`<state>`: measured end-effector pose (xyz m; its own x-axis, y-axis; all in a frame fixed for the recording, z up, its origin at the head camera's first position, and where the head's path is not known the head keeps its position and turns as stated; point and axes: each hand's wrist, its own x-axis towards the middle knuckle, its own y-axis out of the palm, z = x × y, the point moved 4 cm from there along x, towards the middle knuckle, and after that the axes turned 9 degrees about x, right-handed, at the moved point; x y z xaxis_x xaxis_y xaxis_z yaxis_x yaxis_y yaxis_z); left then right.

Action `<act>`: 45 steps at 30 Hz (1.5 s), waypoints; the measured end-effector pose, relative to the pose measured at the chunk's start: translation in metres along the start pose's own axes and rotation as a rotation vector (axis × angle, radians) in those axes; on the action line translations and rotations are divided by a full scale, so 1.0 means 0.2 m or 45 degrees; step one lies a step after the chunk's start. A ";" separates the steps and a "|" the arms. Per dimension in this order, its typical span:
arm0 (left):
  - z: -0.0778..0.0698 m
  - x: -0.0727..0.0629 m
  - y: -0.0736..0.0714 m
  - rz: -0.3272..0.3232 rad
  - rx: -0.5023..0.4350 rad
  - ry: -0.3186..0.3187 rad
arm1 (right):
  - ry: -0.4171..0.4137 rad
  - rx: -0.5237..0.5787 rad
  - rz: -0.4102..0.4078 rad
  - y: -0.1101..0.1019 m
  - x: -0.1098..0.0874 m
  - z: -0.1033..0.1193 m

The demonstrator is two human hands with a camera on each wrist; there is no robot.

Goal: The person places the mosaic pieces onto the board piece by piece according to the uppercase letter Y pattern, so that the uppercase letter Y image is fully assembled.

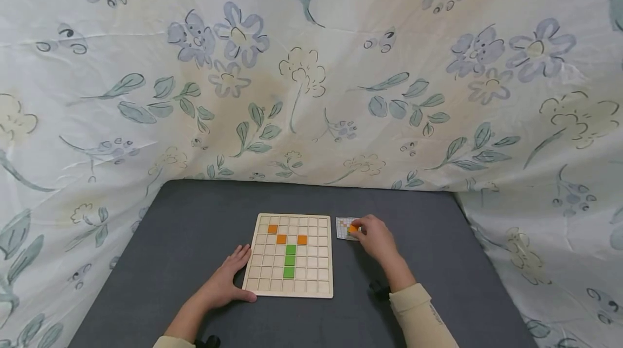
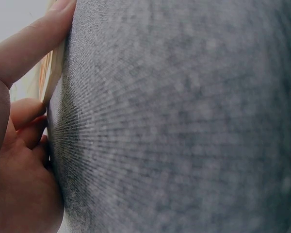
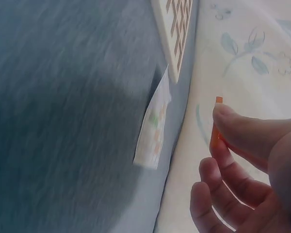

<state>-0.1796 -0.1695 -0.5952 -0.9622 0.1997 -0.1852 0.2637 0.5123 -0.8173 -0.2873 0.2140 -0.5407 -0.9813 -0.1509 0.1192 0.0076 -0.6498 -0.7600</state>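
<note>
A wooden grid board [image 1: 315,275] lies on the dark table, three orange tiles [image 1: 282,239] and three green tiles [image 1: 289,272] in its cells. Against the board's left edge rests my left hand [image 1: 226,282], thumb at the near corner and fingers spread along the side. Between thumb and index finger my right hand [image 1: 377,237] pinches an orange square tile [image 3: 215,133]. That hand is right of the board, above a small printed pattern card [image 3: 152,138]. In the head view the hand and tile cover part of the card.
The dark grey table [image 1: 204,212] extends around the board on all sides. Flower-printed cloth [image 1: 311,120] hangs behind it and along both sides. A black band [image 1: 378,289] sits at the right wrist, beside a beige sleeve [image 1: 418,315].
</note>
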 end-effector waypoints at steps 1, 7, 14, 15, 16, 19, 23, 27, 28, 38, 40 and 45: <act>0.00 0.00 0.00 -0.003 -0.001 0.002 | -0.005 0.003 0.009 0.01 0.01 0.01; -0.01 -0.01 0.00 -0.010 0.003 0.001 | -0.048 0.025 0.075 0.09 0.04 0.11; -0.03 -0.01 -0.01 -0.004 -0.005 0.020 | -0.094 0.003 0.133 0.18 0.08 0.18; -0.03 -0.02 -0.01 -0.002 -0.007 0.022 | -0.107 -0.002 0.142 0.19 0.09 0.19; -0.03 -0.02 -0.01 -0.001 -0.007 0.025 | -0.118 -0.001 0.150 0.20 0.09 0.20; -0.03 -0.02 -0.01 0.001 -0.004 0.027 | -0.155 0.020 0.181 0.24 0.11 0.23; -0.03 -0.02 -0.01 -0.001 0.009 0.013 | -0.185 0.038 0.218 0.29 0.13 0.24; -0.03 -0.01 -0.01 -0.004 0.013 0.001 | -0.183 0.027 0.243 0.33 0.16 0.25; -0.03 -0.01 0.00 -0.004 0.013 -0.001 | -0.180 0.021 0.251 0.34 0.16 0.25; -0.02 -0.01 0.00 -0.013 0.026 0.001 | -0.197 -0.019 0.313 0.39 0.18 0.29; -0.01 -0.01 0.00 -0.015 0.030 0.002 | -0.187 -0.026 0.327 0.40 0.18 0.30; -0.01 -0.02 0.01 -0.016 0.033 -0.006 | -0.164 -0.027 0.345 0.41 0.19 0.30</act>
<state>-0.1760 -0.1677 -0.5948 -0.9657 0.1897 -0.1774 0.2499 0.4929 -0.8334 -0.3119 0.1097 -0.5606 -0.9117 -0.4107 -0.0111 0.2608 -0.5577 -0.7880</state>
